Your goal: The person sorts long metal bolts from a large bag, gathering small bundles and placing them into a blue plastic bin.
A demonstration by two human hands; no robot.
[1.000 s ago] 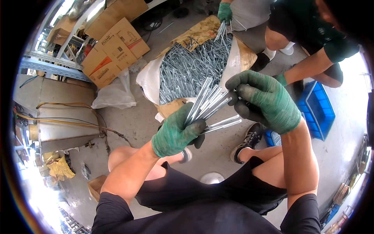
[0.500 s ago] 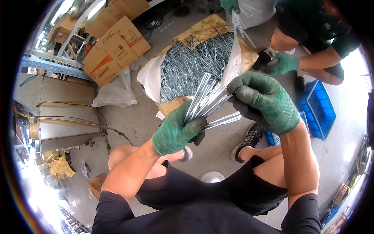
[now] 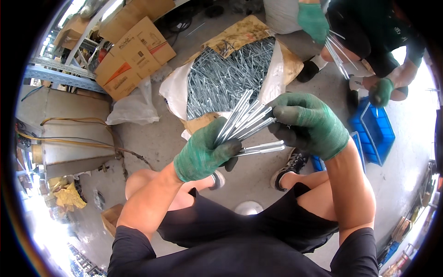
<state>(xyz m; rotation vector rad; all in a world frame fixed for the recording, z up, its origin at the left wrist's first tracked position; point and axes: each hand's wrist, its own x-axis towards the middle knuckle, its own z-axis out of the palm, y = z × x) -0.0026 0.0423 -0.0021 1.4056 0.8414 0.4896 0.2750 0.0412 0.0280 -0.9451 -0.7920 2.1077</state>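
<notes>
A fanned bundle of thin silvery metal rods [image 3: 241, 121] is gripped in my left hand [image 3: 200, 150], which wears a green glove with dark fingertips. Two or so rods splay out lower, apart from the rest of the fan. My right hand [image 3: 316, 124], gloved alike, is closed with thumb and forefinger at the far ends of the rods. What lies inside its curled fingers is hidden. Beyond my hands stands an open sack [image 3: 173, 90] with a heap of similar rods [image 3: 228, 76] in it.
At upper right a co-worker's green-gloved hand [image 3: 314, 23] holds several rods; the other glove [image 3: 382, 92] hangs by a blue crate [image 3: 374, 134]. Another blue crate [image 3: 319, 163] is partly behind my right arm. Cardboard boxes [image 3: 134, 60] and a metal cabinet [image 3: 76, 129] stand left.
My hands stay at the bundle, shifting slightly; my right fingertips have dropped a little. The co-worker's rod-holding hand has moved right, and the other hand has moved right and down toward the crate.
</notes>
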